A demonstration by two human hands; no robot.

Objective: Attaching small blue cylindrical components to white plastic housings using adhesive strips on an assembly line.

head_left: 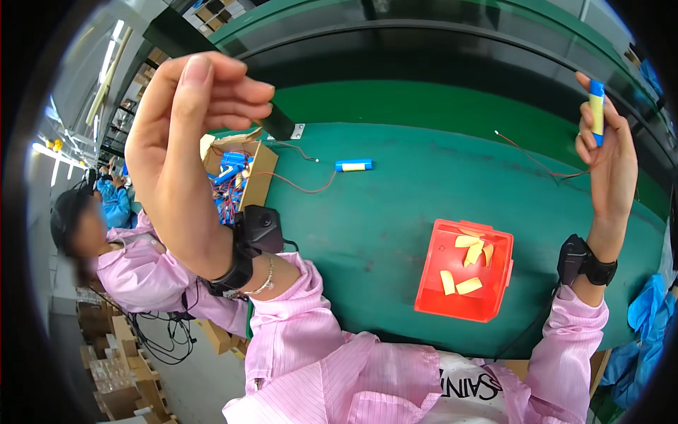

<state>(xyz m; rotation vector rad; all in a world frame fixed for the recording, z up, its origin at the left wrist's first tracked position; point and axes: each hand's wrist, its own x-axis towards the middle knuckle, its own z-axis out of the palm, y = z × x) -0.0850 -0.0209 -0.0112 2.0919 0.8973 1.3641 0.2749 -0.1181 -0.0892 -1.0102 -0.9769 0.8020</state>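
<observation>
My right hand [613, 159] is raised at the far right, its fingers closed on a blue cylindrical battery [597, 116] with a pale yellow label strip. A thin red and black lead [533, 157] trails leftward from that hand and ends in a small white connector. My left hand [185, 141] is lifted at the upper left, fingers loosely bent and thumb stretched out, with nothing visible in it. A second blue battery [354, 165] with a pale strip lies on the green table, its lead curling left. The red tray [424, 286] holds several small yellow pieces [467, 285].
Behind my left wrist stands a cardboard box [260, 180] full of blue batteries and wires. A dark metal post [279, 126] is bolted to the green tabletop [395, 205]. At the left sits a co-worker in a pink sleeve [138, 272]. Blue cloth [646, 311] hangs at the right edge.
</observation>
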